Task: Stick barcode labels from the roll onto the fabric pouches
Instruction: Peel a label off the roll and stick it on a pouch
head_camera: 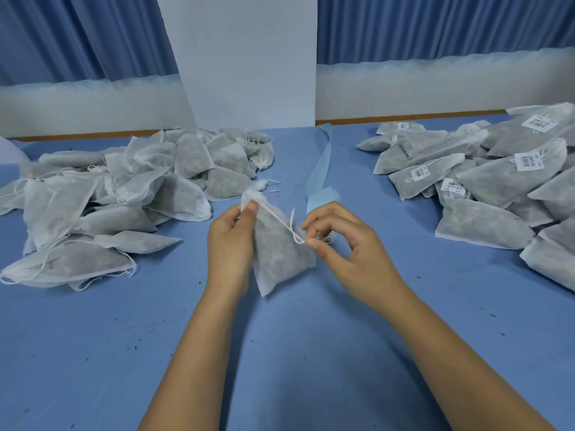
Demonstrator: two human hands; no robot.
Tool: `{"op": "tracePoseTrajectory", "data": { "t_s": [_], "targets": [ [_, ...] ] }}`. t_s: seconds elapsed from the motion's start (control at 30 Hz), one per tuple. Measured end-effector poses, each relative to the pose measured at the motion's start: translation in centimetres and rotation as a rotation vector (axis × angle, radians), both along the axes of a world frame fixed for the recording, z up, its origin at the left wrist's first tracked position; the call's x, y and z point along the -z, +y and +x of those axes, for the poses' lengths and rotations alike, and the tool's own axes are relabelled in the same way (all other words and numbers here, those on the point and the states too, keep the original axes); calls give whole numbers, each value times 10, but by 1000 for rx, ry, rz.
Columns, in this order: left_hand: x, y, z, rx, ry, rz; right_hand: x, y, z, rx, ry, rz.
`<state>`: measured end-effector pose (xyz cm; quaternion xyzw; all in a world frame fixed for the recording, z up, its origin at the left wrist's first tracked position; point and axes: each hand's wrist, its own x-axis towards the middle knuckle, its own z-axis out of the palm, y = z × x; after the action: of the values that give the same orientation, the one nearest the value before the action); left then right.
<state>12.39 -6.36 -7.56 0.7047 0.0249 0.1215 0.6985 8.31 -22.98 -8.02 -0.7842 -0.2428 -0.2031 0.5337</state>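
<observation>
Over the table (280, 353), between the unlabelled pile (124, 188) and the labelled pile (497, 181), near the blue label strip (320, 163), our left hand (230, 244) pinches one pouch (277, 250) at its top corner. Our right hand (351, 253) pinches its drawstring (280, 217); we should draw it aside so the label lands on flat fabric.

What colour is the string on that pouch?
White. The string on the pouch shows best in the head view.

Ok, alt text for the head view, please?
The left hand grips the top of a fabric pouch while the right hand pinches its drawstring, over a blue table. Unlabelled pouches lie left, labelled pouches right.
</observation>
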Motion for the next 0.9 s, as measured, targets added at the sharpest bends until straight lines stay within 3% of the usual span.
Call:
{"op": "tracePoseTrajectory", "data": {
  "t_s": [0.2, 0.3, 0.37, 0.43, 0.57, 0.67, 0.9],
  "targets": [
    [-4, -9, -8, 173, 83, -393, 5, 5, 1, -55, 269, 9],
    [-6, -16, -12, 237, 90, -530, 7, 7, 2, -111, 291, 49],
    [-4, -17, -11, 246, 84, -450, 8, 8, 3, -57, 256, 51],
    [-2, -16, -9, 255, 57, -250, 9, 6, 5, 23, 230, 87],
    [1, -21, -12, 296, -159, 62, 7, 3, 8, 122, 192, 142],
    [2, -23, -12, 210, -297, 68, 9, 5, 7, 106, 178, 135],
    [9, -23, -8, -42, -358, 84, 10, 4, 9, 80, 192, 145]
  ]
}}
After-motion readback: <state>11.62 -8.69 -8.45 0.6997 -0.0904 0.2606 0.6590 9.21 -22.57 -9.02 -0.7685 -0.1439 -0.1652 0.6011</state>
